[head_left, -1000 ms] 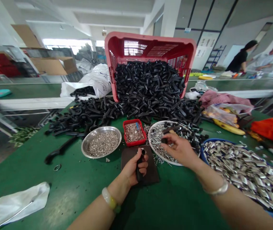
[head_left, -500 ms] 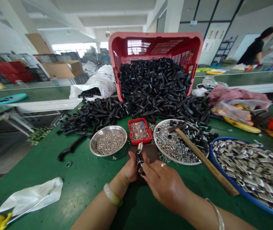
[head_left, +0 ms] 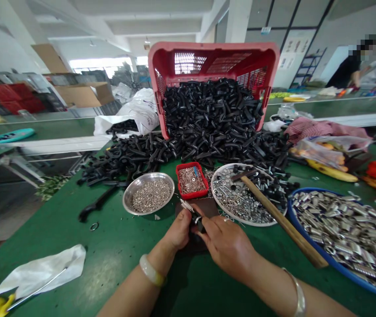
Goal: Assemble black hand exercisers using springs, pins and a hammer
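Both hands meet around a small black part [head_left: 198, 221] with a silver ribbed metal piece [head_left: 186, 205] at its upper left end. My left hand [head_left: 178, 230] grips it from the left, thumb on top. My right hand [head_left: 225, 241] pinches its lower right end between the fingers. The part is held over a dark block [head_left: 207, 207] on the green table. Just beyond are a red tray [head_left: 192, 194] of small pins, a steel bowl [head_left: 126, 207] of small metal pieces, and a white tray [head_left: 219, 207] of bolts and rings.
A red crate [head_left: 214, 46] spills black parts [head_left: 214, 110] across the table's back. A wooden-handled hammer [head_left: 283, 220] lies over the white tray. Right of it stands a blue basin [head_left: 326, 256] of metal pieces. A white cloth [head_left: 45, 270] lies left. A person [head_left: 348, 70] is far right.
The black part has turned in my hands: its silver end now points to the upper left instead of nearly straight up. My right fingers have shifted along its lower end.
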A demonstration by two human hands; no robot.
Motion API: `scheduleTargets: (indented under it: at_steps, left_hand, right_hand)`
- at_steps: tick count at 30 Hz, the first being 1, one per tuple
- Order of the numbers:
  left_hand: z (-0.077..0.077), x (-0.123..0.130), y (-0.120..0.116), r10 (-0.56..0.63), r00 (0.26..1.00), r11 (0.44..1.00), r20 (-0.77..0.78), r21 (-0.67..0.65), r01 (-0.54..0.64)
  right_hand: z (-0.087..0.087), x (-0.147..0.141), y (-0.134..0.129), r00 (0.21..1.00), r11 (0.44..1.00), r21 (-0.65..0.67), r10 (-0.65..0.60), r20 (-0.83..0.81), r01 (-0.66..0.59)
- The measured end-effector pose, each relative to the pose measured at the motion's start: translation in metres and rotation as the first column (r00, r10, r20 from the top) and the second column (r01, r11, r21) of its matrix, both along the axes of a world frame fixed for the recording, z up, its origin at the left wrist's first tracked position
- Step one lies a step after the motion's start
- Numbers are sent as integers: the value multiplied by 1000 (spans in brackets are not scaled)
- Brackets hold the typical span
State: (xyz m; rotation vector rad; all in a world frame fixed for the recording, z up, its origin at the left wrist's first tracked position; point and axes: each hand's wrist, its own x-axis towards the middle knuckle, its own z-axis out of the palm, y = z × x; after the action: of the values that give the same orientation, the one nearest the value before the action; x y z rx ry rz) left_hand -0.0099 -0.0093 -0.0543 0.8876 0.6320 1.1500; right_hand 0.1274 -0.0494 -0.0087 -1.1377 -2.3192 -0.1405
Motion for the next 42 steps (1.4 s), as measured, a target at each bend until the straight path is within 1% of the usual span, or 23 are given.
scheduleTargets:
  at_steps: [2,4,6,8,9,11,13,16,18,19,21,24,25,27,30,32,33,35,37,38,39,40,42]
  left_hand:
    - [0,3,-2,38,999,997,8,-69,-37]
    - [-1,7,-4,28,1000,988,-3,-150,-28]
    - [-3,11,-6,24,1000,980,-19,-199,-28]
    - [-3,13,-7,60,998,977,-32,-202,-65]
    - [-3,13,-7,81,996,977,-42,-194,-88]
    - [1,14,-7,102,993,976,-56,-188,-110]
    - [5,14,-7,94,993,965,-70,-237,-108]
    - [8,14,-10,36,996,917,-81,-393,-66]
    - [7,14,-13,14,998,890,-67,-454,-43]
    - [5,15,-14,13,998,889,-68,-457,-43]
    - [0,15,-17,19,993,906,-114,-418,-65]
    - [-5,15,-18,67,979,945,-191,-303,-124]
    - [-6,14,-18,78,980,951,-184,-281,-129]
    - [-4,12,-18,54,990,947,-131,-309,-92]
    - [2,8,-19,-56,998,897,-27,-441,39]
    - [4,7,-20,-102,995,872,11,-480,95]
    - [4,7,-20,-99,995,876,11,-472,93]
    - [2,8,-21,-65,997,917,-30,-396,47]
    - [-2,8,-22,-38,996,966,-76,-258,17]
    - [-5,7,-22,-34,996,983,-86,-181,18]
    - [-6,6,-23,-40,996,993,-86,-118,29]
    - [-7,5,-24,-47,996,997,-77,-71,42]
    - [-5,3,-25,-40,997,999,-71,8,40]
  right_hand:
    - [-4,1,6,991,998,-59,-13,-136,5]
    - [-7,3,12,970,983,-184,-71,-233,28]
    - [-10,4,19,961,945,-316,-161,-226,83]
    - [-12,4,24,960,903,-408,-220,-175,133]
    - [-13,5,26,963,885,-450,-213,-164,119]
    - [-15,7,30,970,859,-510,-154,-188,38]
    - [-18,9,31,979,873,-487,-110,-171,13]
    - [-23,14,33,990,943,-300,-133,47,141]
    - [-26,16,35,977,965,-205,-127,172,162]
    - [-26,18,35,972,969,-189,-122,199,160]
    - [-27,19,36,978,961,-233,-108,180,149]
    - [-27,19,34,997,917,-393,-53,54,70]
    - [-27,19,32,999,911,-409,-40,27,48]
    - [-27,18,30,999,940,-337,-36,40,48]
    - [-30,21,31,992,989,-141,-23,124,40]
    - [-32,23,32,989,993,-118,-10,146,28]
    - [-32,24,32,991,987,-156,-19,133,40]
    - [-31,23,28,998,948,-312,-42,50,56]
    - [-27,21,22,995,879,-476,-38,-89,-9]
    - [-24,20,19,987,856,-513,-23,-156,-61]
    - [-21,19,16,979,857,-505,0,-205,-105]
    - [-19,19,13,973,884,-449,27,-229,-130]
    - [-16,21,10,974,961,-244,77,-213,-129]
